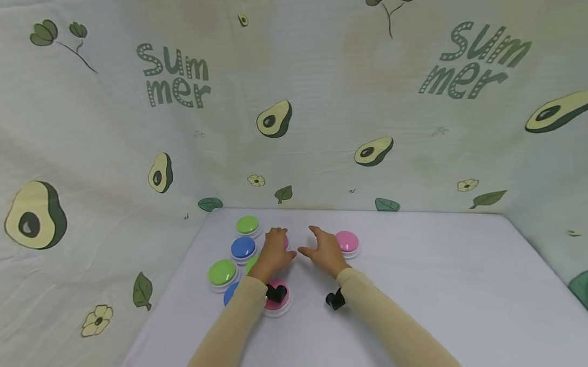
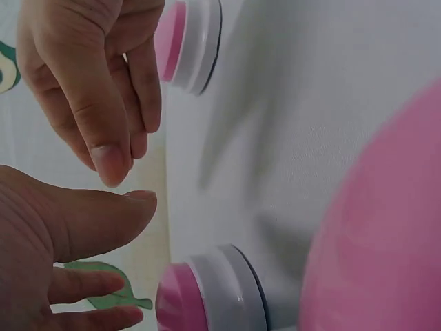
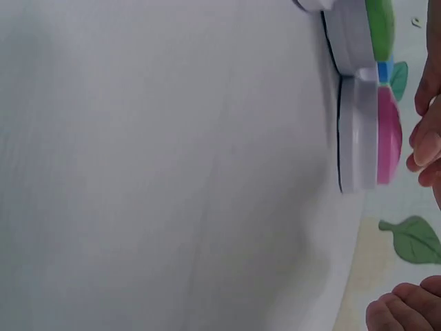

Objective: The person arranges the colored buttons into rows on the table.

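Observation:
My left hand (image 1: 275, 254) hovers over the left group of buttons, its fingers spread and nothing in its grasp. Below its fingers, a pink push button (image 1: 286, 243) in a white base is partly hidden. Facing it, my right hand (image 1: 327, 251) is raised with thumb and fingers apart, holding nothing. Just right of that hand stands another pink button (image 1: 347, 241). In the left wrist view the right hand (image 2: 93, 83) and the left hand (image 2: 62, 241) point toward each other, thumbs close together. Under my left wrist lies a third pink button (image 1: 281, 301).
Green buttons (image 1: 222, 273) and blue buttons (image 1: 243, 247) stand at the left of the white table (image 1: 448, 286), one of the blue ones partly covered by my left sleeve. A printed cloth (image 1: 319, 69) hangs behind and at the sides.

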A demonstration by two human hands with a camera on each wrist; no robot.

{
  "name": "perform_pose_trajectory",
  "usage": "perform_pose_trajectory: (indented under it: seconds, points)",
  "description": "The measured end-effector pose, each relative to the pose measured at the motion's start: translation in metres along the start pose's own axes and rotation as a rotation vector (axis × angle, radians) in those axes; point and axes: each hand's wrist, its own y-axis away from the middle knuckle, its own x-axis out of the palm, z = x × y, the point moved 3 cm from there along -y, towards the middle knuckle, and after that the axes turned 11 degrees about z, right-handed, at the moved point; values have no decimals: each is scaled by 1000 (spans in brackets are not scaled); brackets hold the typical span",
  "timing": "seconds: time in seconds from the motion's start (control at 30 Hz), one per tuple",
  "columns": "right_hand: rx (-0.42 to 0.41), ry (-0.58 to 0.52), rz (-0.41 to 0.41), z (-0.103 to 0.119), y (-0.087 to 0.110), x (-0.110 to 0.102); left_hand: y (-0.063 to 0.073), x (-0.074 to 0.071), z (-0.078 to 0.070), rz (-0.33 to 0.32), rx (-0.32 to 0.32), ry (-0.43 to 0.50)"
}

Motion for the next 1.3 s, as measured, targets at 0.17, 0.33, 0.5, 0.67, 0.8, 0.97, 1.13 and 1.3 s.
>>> perform_pose_trajectory:
  seconds: [0.17, 0.33, 0.5, 0.67, 0.8, 0.97, 1.13, 1.3]
  points:
    - [-4, -3, 69, 4, -1, 10, -2, -2, 13, 71, -129, -21]
    - [-9, 2, 118, 4, -3, 19, -4, -1, 22, 107, -161, 0]
    - [-22, 7, 155, 4, -5, 24, -6, -2, 27, 126, -167, 30]
    - [-24, -10, 190, 4, -7, 28, -7, -5, 30, 110, -170, 53]
    - [-31, -4, 195, 4, -9, 30, -10, -6, 30, 101, -161, 19]
    - [-24, 1, 202, 4, -10, 30, -13, -7, 31, 114, -163, -7]
    - [-11, -4, 195, 1, -10, 31, -13, -8, 30, 118, -149, 16]
    - [-6, -23, 190, -4, -9, 30, -13, -7, 29, 115, -136, 23]
